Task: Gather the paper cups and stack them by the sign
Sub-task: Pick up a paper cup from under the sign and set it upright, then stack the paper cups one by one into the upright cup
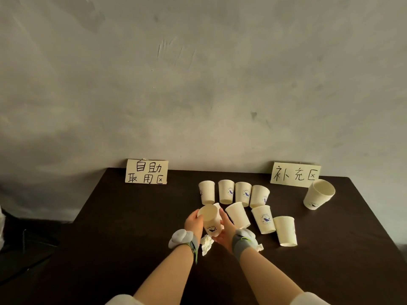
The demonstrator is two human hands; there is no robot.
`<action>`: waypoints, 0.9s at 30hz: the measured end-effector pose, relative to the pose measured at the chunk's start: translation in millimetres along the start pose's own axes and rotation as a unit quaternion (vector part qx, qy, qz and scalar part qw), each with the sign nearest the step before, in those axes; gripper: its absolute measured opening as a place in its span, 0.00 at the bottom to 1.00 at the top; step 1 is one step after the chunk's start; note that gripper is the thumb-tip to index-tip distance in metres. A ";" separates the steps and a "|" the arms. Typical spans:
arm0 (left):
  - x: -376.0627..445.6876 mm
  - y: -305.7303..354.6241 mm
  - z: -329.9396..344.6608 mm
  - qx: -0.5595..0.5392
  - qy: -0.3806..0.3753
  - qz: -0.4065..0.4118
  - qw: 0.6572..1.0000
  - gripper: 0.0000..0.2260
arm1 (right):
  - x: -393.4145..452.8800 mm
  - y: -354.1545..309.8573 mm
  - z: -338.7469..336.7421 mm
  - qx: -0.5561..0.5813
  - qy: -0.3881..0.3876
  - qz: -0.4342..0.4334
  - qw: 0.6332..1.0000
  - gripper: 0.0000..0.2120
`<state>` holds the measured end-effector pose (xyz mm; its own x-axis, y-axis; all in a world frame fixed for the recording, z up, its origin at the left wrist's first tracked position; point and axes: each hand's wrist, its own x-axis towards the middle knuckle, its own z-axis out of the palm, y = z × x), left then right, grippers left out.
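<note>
Paper cup (210, 221) gripped upright between left hand (194, 223) and right hand (224, 231), above dark desk (123, 216). Beyond, seven upside-down cups (243, 193) clustered; farther, two handwritten signs (147, 172) against wall.

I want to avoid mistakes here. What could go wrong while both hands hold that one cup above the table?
The held cup hangs close to an upside-down cup; a swing could topple it. Crumpled tissue under the wrists could get dragged along. Two signs stand here, so stacking may go to the wrong one.
</note>
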<state>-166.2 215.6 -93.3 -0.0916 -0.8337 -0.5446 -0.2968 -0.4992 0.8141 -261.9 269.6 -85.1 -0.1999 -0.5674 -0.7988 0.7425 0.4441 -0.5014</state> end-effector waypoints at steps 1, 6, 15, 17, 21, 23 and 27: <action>-1.2 1.0 0.8 -0.002 0.006 -0.004 1.000 0.17 | 1.5 0.1 -0.3 -0.026 -0.002 0.007 1.000 0.35; 2.9 8.2 -10.2 0.009 0.049 0.020 0.999 0.13 | -3.0 -15.9 4.1 -0.248 -0.039 0.049 0.967 0.38; 23.9 3.3 -50.9 0.047 0.140 0.001 0.989 0.15 | 14.5 -50.9 15.2 -0.600 0.110 -0.092 0.787 0.31; 26.3 -1.0 -54.5 0.041 0.159 -0.007 0.986 0.15 | 19.3 -55.6 22.3 -0.612 0.115 -0.069 0.779 0.31; 30.2 -5.9 -56.9 0.052 0.166 -0.011 0.985 0.15 | 38.6 -60.0 36.6 -0.593 0.140 -0.031 0.792 0.33; 33.4 -7.5 -56.7 0.059 0.158 -0.010 0.986 0.15 | 44.5 -62.4 43.0 -0.598 0.153 -0.037 0.786 0.34; 38.0 -13.6 -54.6 0.015 0.134 -0.010 0.991 0.14 | 54.4 -61.3 49.3 -0.607 0.171 -0.036 0.775 0.35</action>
<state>-113.7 177.8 -114.1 0.1684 -0.8588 -0.4838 -0.3240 -0.5118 0.7957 -286.8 177.4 -81.5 -0.5251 -0.4970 -0.6908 -0.3870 0.8624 -0.3263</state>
